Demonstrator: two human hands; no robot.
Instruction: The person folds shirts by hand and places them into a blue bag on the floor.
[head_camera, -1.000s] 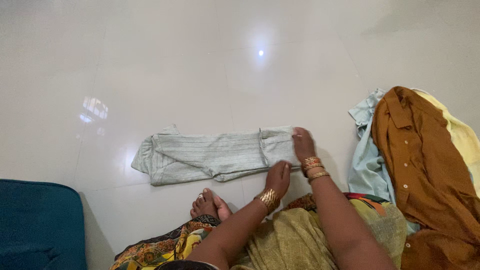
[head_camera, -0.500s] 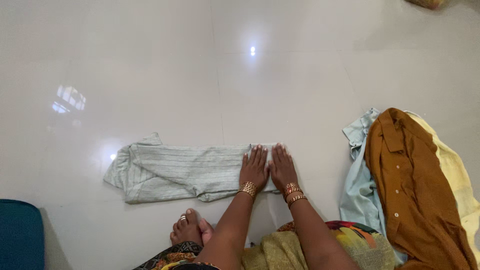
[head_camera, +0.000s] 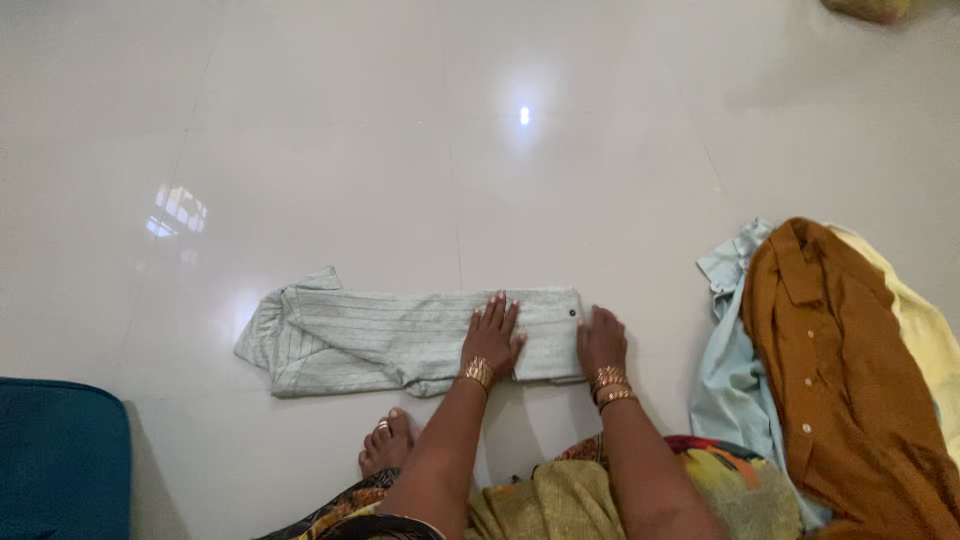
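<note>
Press flat, fingers splayed, left hand (head_camera: 492, 336) on and right hand (head_camera: 601, 342) at the right end of the striped grey garment (head_camera: 400, 330) lying folded lengthwise on the floor (head_camera: 350, 150), smoothing evenly outward.

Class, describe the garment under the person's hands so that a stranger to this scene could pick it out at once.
On the pale tiled floor, just beyond the seated person's bare foot, lies a folded grey-green striped garment. The left hand presses flat on it and the right hand rests at its right end. Unlike the brown shirt heaped on other clothes to the right, it lies alone, flat and striped.
</note>
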